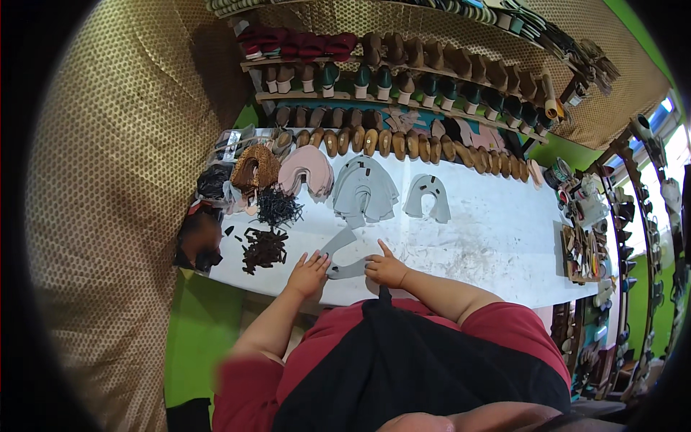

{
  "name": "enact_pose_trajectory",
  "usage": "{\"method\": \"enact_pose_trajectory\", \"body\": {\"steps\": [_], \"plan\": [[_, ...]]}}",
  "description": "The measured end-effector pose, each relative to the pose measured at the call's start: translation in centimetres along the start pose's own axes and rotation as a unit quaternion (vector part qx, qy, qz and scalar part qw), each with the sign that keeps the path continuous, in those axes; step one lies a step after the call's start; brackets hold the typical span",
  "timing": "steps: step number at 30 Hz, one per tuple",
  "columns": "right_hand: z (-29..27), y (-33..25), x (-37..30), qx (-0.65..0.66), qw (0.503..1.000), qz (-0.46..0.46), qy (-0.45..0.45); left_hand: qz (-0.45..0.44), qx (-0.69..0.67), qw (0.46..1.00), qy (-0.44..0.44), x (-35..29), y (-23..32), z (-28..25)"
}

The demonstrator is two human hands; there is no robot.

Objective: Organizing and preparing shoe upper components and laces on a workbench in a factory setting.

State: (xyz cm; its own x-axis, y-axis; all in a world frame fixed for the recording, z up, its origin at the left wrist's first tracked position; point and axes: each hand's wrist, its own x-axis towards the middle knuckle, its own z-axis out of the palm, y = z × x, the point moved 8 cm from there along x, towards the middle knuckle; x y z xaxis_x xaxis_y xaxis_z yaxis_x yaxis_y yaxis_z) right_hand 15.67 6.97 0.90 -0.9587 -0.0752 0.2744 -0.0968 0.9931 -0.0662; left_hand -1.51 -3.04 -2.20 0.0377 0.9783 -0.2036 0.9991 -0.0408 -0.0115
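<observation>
A grey, curved, shoe-upper-like piece (pixel 348 271) lies near the front of the white table, its open side to the right. My left hand (pixel 310 273) rests on its left side with fingers spread. At the piece's right end is my right hand (pixel 387 269), one digit sticking out away from me and the others bunched at the piece's edge; their undersides are hidden. Dark marks show on the piece close to my left fingertips. Farther back lie a fanned stack of similar pale grey pieces (pixel 365 189) and a smaller grey stack (pixel 427 199) with small dark bits on top.
Pink curved pieces (pixel 306 170), a brown patterned stack (pixel 255 168), black strips (pixel 279 207) and dark brown scraps (pixel 263 249) lie on the left. Shoe lasts (pixel 371 142) line the table's back below shelves of shoes (pixel 430 88). A tool box (pixel 580 253) stands at the right edge.
</observation>
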Motion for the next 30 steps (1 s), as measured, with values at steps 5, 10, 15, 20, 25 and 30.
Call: {"method": "enact_pose_trajectory", "body": {"steps": [5, 10, 15, 20, 25, 30], "plan": [[1.0, 0.3, -0.9, 0.019, 0.999, 0.012, -0.028, -0.042, -0.044, 0.998, -0.016, -2.5, 0.4, -0.7], [1.4, 0.8, -1.0, 0.049, 0.997, 0.052, -0.002, -0.104, -0.088, 0.989, 0.049, -0.1, 0.7, -2.5], [3.3, 1.8, -2.0, 0.036, 0.985, 0.149, -0.076, -0.141, -0.162, 0.975, 0.049, 2.4, 1.5, 0.0], [3.0, 2.4, -2.6, 0.04, 0.977, 0.166, -0.129, -0.156, -0.152, 0.976, 0.006, 2.5, 2.1, -0.9], [3.0, 2.5, -2.5, 0.051, 0.973, 0.181, -0.135, -0.149, -0.151, 0.977, 0.014, 2.2, 1.8, -1.2], [3.7, 2.8, -2.2, 0.071, 0.963, 0.201, -0.164, -0.152, -0.15, 0.977, -0.003, -0.3, -0.7, -0.9]]}}
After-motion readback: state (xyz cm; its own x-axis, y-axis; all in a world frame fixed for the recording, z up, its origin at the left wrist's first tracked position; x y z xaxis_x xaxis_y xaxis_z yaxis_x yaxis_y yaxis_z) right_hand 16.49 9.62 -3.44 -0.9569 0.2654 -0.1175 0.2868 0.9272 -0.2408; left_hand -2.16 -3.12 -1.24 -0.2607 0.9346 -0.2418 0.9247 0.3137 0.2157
